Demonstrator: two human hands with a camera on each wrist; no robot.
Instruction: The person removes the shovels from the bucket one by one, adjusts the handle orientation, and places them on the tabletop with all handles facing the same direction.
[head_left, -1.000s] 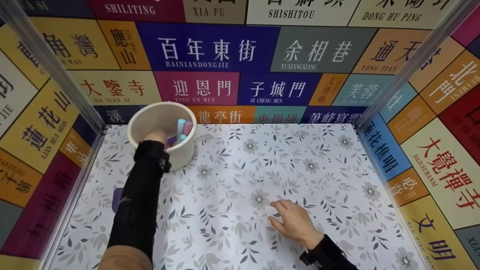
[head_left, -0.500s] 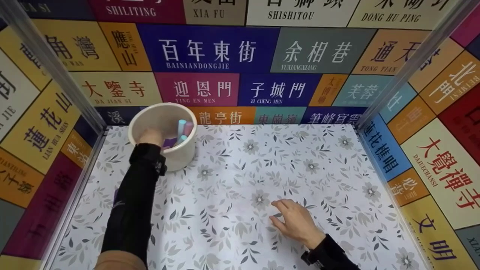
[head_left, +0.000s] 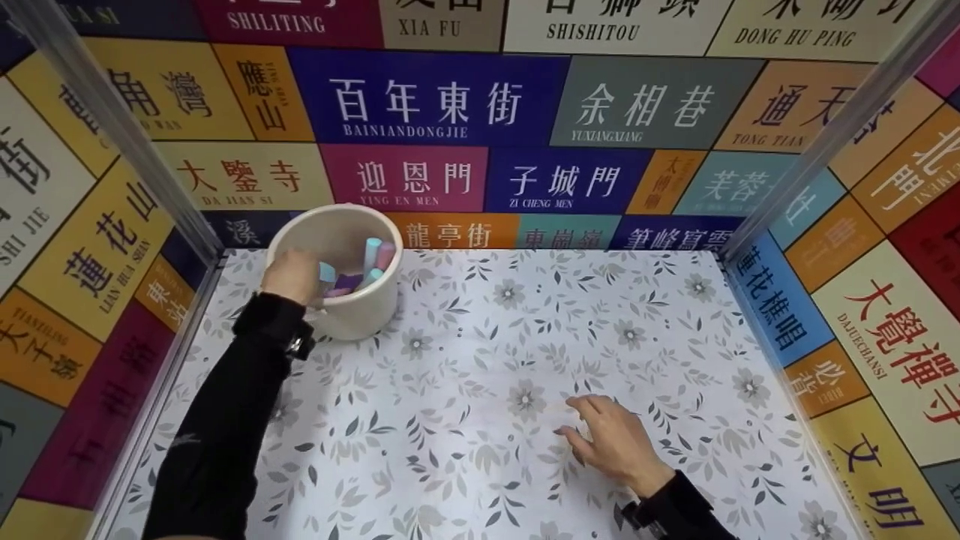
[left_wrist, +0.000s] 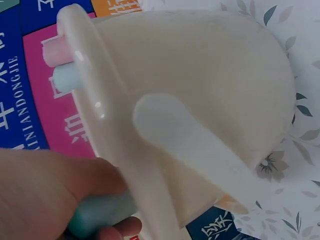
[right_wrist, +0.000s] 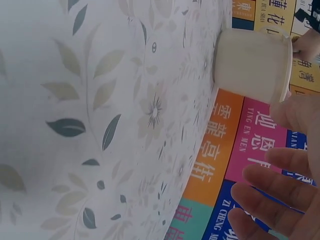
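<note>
A cream bucket [head_left: 352, 319] stands at the back left of the patterned cloth. My left hand [head_left: 292, 276] is at its near-left rim, gripping a light teal cylinder [left_wrist: 102, 212] between thumb and fingers. That cylinder [head_left: 326, 274] shows beside the fingers in the head view. Inside the bucket are a light blue cylinder [head_left: 371, 253], a pink one [head_left: 385, 255] and purple pieces [head_left: 347, 282]. My right hand [head_left: 611, 439] hovers low over the cloth at the front right, fingers loosely bent, holding nothing. The right wrist view shows its spread fingers [right_wrist: 270, 190].
White cloth [head_left: 480, 375] with grey leaves covers the surface. Panels of coloured signs [head_left: 420, 97] rise behind and on both sides, with clear edge strips at the corners [head_left: 817, 127]. A pale strip [left_wrist: 190, 140] crosses the bucket's outside in the left wrist view.
My left hand has risen from inside the bucket to its rim with the teal cylinder, and the forearm has shifted left over where a purple piece lay. The right hand has barely moved.
</note>
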